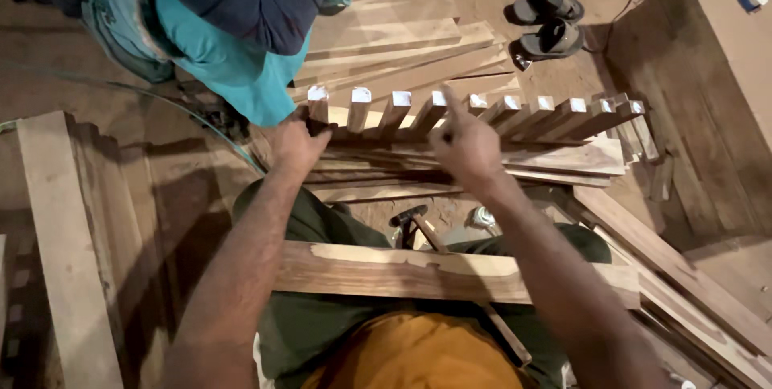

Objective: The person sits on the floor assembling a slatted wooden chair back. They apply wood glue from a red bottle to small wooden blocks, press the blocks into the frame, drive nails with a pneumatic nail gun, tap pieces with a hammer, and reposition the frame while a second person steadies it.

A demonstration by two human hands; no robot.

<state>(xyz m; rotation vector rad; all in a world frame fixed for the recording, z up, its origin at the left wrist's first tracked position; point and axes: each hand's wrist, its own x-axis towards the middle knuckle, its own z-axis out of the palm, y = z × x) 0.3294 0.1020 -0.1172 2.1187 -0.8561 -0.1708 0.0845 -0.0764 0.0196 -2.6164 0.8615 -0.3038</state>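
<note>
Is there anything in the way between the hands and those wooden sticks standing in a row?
Nothing visible. The left hand already touches the row of wooden slats at its left end, and the right hand is right against the middle ones.
</note>
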